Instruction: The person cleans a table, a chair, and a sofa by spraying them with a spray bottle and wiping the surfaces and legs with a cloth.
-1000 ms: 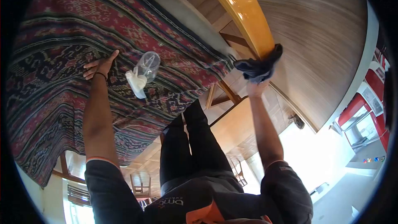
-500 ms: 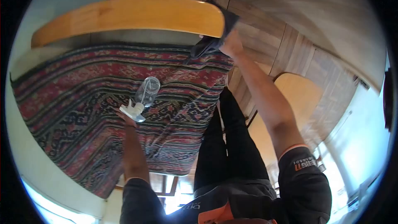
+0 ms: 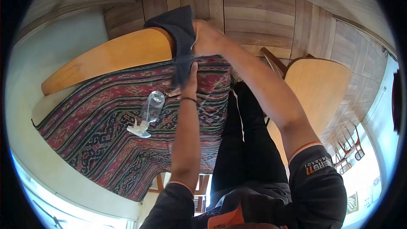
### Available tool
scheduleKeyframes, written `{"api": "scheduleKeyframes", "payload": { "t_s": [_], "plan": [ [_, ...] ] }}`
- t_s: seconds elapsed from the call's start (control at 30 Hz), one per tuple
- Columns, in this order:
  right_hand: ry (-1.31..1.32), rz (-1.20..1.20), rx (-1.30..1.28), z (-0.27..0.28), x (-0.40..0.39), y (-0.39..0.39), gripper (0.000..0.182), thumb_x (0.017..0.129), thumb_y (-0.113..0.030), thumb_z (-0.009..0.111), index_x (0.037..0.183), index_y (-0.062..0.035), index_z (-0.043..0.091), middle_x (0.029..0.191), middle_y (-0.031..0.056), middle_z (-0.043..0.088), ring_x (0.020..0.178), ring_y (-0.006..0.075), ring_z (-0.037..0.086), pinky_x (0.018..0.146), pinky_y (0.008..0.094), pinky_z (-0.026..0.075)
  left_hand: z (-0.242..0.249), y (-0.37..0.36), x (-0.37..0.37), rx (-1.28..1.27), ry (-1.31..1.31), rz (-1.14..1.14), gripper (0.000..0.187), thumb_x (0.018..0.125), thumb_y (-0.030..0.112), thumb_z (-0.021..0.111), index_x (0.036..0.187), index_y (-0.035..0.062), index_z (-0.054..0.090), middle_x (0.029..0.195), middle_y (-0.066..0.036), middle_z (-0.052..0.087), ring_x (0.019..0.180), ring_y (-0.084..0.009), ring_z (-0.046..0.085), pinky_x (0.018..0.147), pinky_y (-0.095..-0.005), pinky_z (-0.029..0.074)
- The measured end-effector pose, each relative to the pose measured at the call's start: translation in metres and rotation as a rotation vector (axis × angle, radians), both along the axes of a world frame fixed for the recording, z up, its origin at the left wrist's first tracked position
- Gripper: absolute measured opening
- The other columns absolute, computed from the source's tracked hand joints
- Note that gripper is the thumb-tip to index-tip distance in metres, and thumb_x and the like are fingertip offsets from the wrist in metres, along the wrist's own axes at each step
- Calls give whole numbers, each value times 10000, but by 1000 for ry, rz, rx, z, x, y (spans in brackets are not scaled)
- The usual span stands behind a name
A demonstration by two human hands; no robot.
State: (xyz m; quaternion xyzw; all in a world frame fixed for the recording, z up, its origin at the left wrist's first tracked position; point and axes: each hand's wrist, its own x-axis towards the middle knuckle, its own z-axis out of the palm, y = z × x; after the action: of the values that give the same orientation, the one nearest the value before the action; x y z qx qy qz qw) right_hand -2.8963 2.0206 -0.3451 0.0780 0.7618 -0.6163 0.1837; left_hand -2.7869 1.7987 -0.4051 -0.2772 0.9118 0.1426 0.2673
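Note:
A dark grey cloth (image 3: 176, 23) is draped over the right end of a curved wooden board (image 3: 114, 57). My right hand (image 3: 206, 38) grips the cloth's upper right side. Below it, my left hand (image 3: 186, 85) is at the cloth's lower hanging end, thumb up and fingers spread over the patterned fabric; whether it touches the cloth is unclear. A clear spray bottle with a white trigger head (image 3: 152, 108) lies on the red and black patterned fabric (image 3: 106, 144), left of my left forearm.
To the right stands a light wooden tabletop or seat (image 3: 316, 85) with brown wooden parts beside it. Wooden parquet floor (image 3: 258, 12) spans the top. Wooden chairs (image 3: 349, 146) show at the far right. A pale wall curves along the left.
My left hand has moved from beside the bottle's trigger up and right to the cloth. My right hand and the cloth have shifted left, and the whole view has shifted.

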Motion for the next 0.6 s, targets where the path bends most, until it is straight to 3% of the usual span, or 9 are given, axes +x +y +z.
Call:
{"api": "scheduleKeyframes", "payload": {
  "t_s": [0.03,0.1,0.17,0.27,0.33,0.37,0.4,0.47,0.6],
  "plan": [
    [-71,18,-68,-9,-2,5,507,642,-126,812,1096,19,640,996,197,703,958,327,677,846,403,517,-13,-8,-10,48,-134,61,1350,694,689,788,1557,-25,35,1563,-309,4,1454,-433,32,1174,-538,212],
    [-298,121,82,-32,-7,22,435,674,-147,754,1079,-18,665,1045,205,694,973,327,670,846,423,514,-32,-24,-23,144,-394,188,1412,654,692,816,1565,-11,-1,1565,-338,-142,1469,-451,-122,1192,-546,159],
    [-412,249,159,-70,-17,41,402,726,-176,700,1109,-57,667,1086,197,690,984,318,666,839,429,513,9,-1,-49,222,-540,254,1512,546,687,882,1576,8,7,1542,-324,-312,1445,-446,-289,1207,-533,102],
    [-457,324,107,-130,-26,51,386,827,-211,622,1199,-107,642,1104,165,690,977,289,664,819,410,515,42,31,-80,221,-809,153,1443,624,644,869,1562,-35,7,1593,-271,-238,1492,-413,-152,1218,-515,126],
    [-523,148,6,-152,-29,55,358,883,-208,568,1225,-125,630,1074,147,686,951,263,659,803,389,518,29,20,-68,519,-652,217,1299,649,626,857,1520,-59,179,1590,-261,75,1466,-356,116,1188,-460,212],
    [-529,3,-276,-166,-16,59,330,882,-201,590,1200,-126,638,1007,125,687,861,223,654,718,364,518,20,15,-67,556,-656,203,1204,659,572,877,1493,-47,269,1562,-220,218,1421,-324,249,1162,-433,266],
    [-544,-132,-564,-185,-2,63,302,882,-194,611,1175,-127,646,940,104,688,770,183,649,633,339,517,-8,-5,-51,567,-571,176,1144,670,553,878,1468,-47,320,1535,-205,285,1394,-308,301,1148,-415,289],
    [-569,188,-212,-250,-14,66,287,877,-193,639,1152,-110,647,875,81,684,679,148,632,545,312,497,-65,-45,-19,581,-403,114,1024,693,514,881,1417,-47,424,1483,-174,420,1339,-275,404,1120,-381,337],
    [-589,204,-50,-271,-21,70,297,871,-193,639,1147,-85,644,868,90,682,683,154,635,556,319,503,-78,-57,-11,774,-477,157,1003,753,481,855,1446,-73,386,1512,-175,409,1384,-257,381,1158,-391,311]
  ]
}}
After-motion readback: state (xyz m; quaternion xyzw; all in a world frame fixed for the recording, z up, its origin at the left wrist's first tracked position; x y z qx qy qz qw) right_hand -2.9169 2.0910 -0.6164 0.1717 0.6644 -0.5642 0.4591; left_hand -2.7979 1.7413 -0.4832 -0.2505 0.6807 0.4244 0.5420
